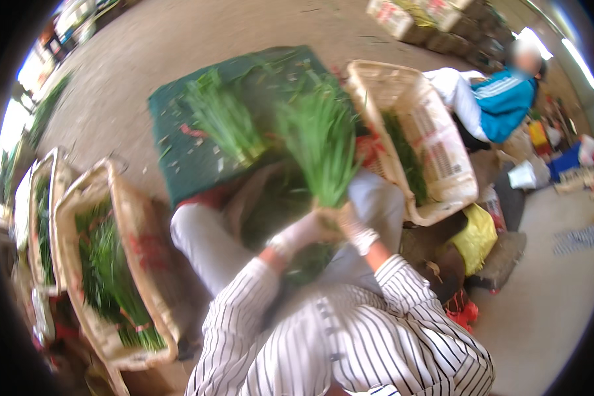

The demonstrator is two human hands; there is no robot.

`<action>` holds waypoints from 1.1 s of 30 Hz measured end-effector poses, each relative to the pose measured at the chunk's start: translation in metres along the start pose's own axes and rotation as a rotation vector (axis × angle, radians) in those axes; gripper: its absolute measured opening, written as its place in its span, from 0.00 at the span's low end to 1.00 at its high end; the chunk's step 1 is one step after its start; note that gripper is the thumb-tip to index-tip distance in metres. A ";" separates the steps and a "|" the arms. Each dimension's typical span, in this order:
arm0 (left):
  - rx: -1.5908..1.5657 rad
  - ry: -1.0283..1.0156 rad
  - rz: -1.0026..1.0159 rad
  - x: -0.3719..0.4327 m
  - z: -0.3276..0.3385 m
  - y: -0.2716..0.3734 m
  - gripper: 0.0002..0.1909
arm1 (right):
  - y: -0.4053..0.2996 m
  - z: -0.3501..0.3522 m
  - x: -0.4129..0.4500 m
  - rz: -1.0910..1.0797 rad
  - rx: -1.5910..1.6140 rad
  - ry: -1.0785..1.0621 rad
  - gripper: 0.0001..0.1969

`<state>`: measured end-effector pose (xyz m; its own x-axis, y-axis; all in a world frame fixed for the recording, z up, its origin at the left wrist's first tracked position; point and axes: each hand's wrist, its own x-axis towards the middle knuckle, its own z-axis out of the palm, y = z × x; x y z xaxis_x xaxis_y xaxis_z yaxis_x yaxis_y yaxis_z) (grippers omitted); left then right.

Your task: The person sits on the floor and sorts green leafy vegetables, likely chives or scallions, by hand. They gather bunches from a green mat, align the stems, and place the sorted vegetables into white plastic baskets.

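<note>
Both my hands, in pale gloves, meet at the base of a bunch of long green leafy stalks (321, 143), held upright above my lap. My left hand (304, 230) and my right hand (349, 222) close round its lower end; motion blur hides the fingers. A second bunch of green stalks (225, 119) lies on the dark green covered table (171, 143) before me, beside some red strips (193, 131). Loose leaves and pale scraps are scattered over the cover. Between my knees is a dark opening with green leaves in it, blurred.
A plastic crate (445, 148) with greens stands at the right, close to the table. Another crate (138, 267) holds tied green bunches at the left, with one more crate (52, 173) beyond it. A person in a blue jacket (507, 101) sits at the upper right. A yellow bag (475, 240) lies near my right side.
</note>
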<state>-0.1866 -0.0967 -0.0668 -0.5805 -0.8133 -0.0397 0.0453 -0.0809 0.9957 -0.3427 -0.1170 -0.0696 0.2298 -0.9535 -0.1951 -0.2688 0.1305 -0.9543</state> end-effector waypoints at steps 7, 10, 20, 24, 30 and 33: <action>-0.488 0.572 0.431 0.037 -0.061 0.144 0.37 | -0.127 0.018 0.036 -0.594 -0.509 0.203 0.42; -0.381 0.670 0.629 0.053 -0.098 0.191 0.49 | -0.180 0.023 0.088 -0.628 -0.175 0.050 0.48; 0.156 1.014 0.315 0.096 -0.211 0.078 0.36 | -0.147 0.079 0.240 -0.636 -0.287 -0.288 0.38; -0.188 1.142 0.444 0.107 -0.211 0.096 0.22 | -0.166 0.098 0.257 -0.739 -0.126 -0.100 0.36; -0.474 1.130 0.412 0.077 -0.257 0.181 0.19 | -0.257 0.110 0.246 -0.478 -0.493 -0.177 0.39; -0.342 1.218 0.425 0.069 -0.286 0.140 0.17 | -0.230 0.143 0.260 -0.424 -0.449 -0.158 0.40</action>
<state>0.0122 -0.3294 0.0462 0.6133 -0.7889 0.0395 0.3444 0.3121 0.8854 -0.0877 -0.3559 0.0668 0.5283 -0.8412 0.1153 -0.4820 -0.4089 -0.7749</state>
